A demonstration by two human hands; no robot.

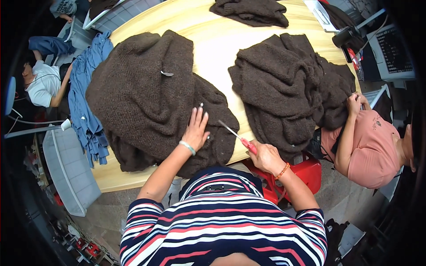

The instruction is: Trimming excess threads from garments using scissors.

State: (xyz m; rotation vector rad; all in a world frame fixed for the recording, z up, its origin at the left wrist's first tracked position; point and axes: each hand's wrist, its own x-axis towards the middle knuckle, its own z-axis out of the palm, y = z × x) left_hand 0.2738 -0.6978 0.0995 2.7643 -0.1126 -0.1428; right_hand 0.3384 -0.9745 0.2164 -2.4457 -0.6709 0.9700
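A large heap of dark brown knitted fabric (142,84) covers the left half of the table in front of me. My left hand (195,133) lies flat on its right part, fingers stretched out. A small pale bit (201,105) shows just beyond the fingertips, and a small white tag (167,73) lies farther up the cloth. In my right hand (266,158) is a red-handled tool with a thin metal blade (231,131); its tip points up and left over the fabric's right edge. The tool's exact kind is unclear because my fingers hide part of the handle.
Another brown knit heap (284,84) lies to the right, where a person in a pink shirt (372,148) handles its edge. More brown knit (250,11) sits at the far side. Blue cloth (88,97) hangs over the left edge. A red stool (306,175) stands below the table (213,53).
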